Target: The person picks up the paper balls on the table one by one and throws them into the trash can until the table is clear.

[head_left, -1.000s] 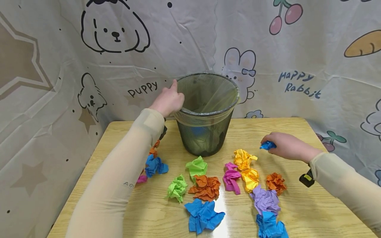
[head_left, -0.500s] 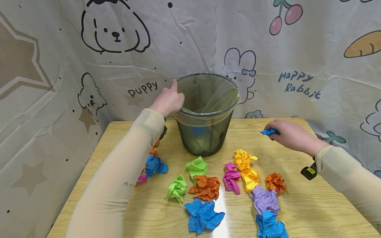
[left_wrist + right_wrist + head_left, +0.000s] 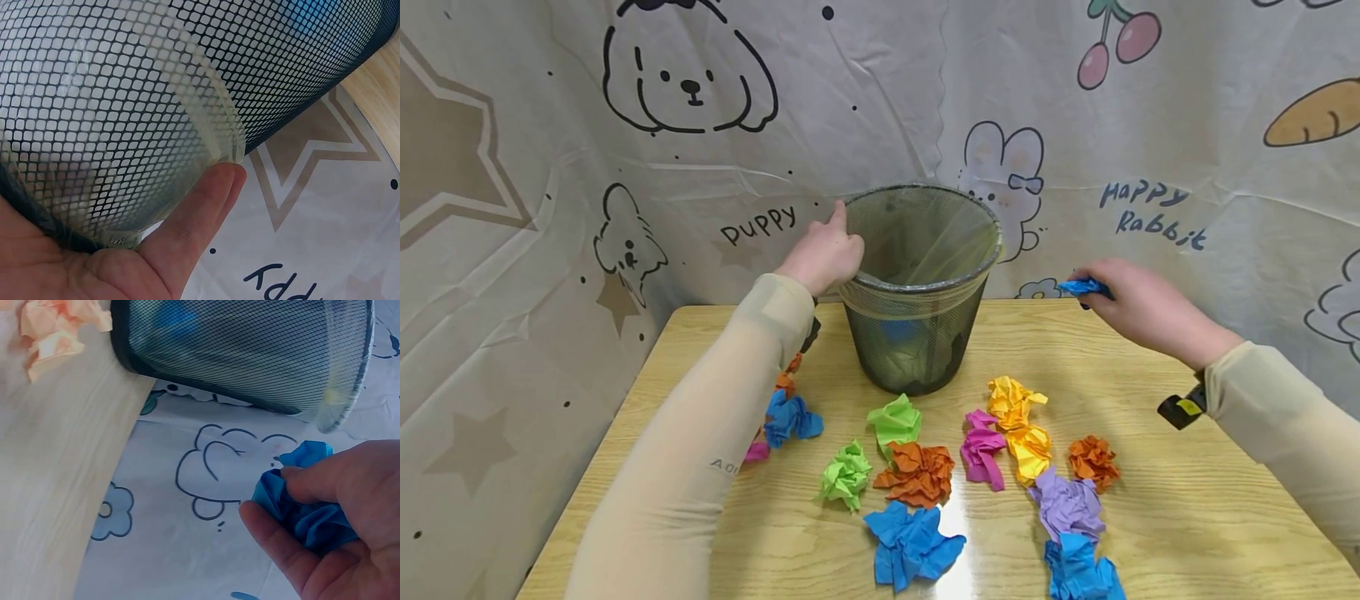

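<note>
Pinching blue paper, right grip apart from bin, left grip holding rim

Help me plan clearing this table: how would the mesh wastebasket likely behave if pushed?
The mesh wastebasket is probably light for its size, since its walls are thin mesh. Pushed high up, it may tip, as it narrows toward the base. The translucent liner folded over its top edge looks thin and floppy, so it could bunch or slip.

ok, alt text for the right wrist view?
Right hand pinching crumpled blue paper, with a black mesh wastebasket above it in frame. Other crumpled paper lies on a wood-grain table at left; cartoon-print fabric behind.
</note>
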`<state>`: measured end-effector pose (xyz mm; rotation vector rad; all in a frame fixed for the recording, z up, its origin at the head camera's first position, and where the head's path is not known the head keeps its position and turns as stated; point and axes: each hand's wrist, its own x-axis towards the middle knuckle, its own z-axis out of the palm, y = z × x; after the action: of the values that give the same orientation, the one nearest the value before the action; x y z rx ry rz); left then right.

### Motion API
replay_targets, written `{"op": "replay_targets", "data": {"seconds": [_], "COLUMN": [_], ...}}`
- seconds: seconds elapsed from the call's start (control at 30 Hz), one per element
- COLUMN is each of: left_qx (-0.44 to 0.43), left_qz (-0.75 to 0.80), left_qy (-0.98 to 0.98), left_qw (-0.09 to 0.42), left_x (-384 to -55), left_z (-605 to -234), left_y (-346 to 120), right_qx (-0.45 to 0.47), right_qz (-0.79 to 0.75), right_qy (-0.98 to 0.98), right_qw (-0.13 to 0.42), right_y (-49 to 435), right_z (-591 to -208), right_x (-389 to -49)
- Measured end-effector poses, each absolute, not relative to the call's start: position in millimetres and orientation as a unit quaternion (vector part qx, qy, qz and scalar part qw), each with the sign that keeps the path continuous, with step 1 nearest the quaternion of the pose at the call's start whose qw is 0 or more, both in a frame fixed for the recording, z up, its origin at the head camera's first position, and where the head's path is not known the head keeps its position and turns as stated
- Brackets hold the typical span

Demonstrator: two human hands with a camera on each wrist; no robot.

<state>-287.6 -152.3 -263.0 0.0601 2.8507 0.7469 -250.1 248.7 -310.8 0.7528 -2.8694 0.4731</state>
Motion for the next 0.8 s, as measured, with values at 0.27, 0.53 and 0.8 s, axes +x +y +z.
{"op": "replay_targets", "data": {"seconds": [0.27, 0.53, 0.8], "left_qx": [0.018, 0.018, 0.012], "left_qz": [0.252, 0.251, 0.251], "left_qy": [0.962, 0.963, 0.963], "left_qw": [0.098, 0.094, 0.101], "left_x": [-287.4, -287.8, -288.6], "left_z": [-263.1, -263.8, -263.3], "left_y": [-152.0, -152.4, -151.6], "right_qx": [0.262, 0.264, 0.269], "right_qz": [0.17, 0.17, 0.192], "right_qy": [-0.945, -0.941, -0.935], "right_qw": [0.096, 0.126, 0.13], "right_y": [240.7, 227.5, 207.0], "right_z": [-292.4, -268.6, -250.4], "right_x": [-253.3, -258.0, -264.0]}}
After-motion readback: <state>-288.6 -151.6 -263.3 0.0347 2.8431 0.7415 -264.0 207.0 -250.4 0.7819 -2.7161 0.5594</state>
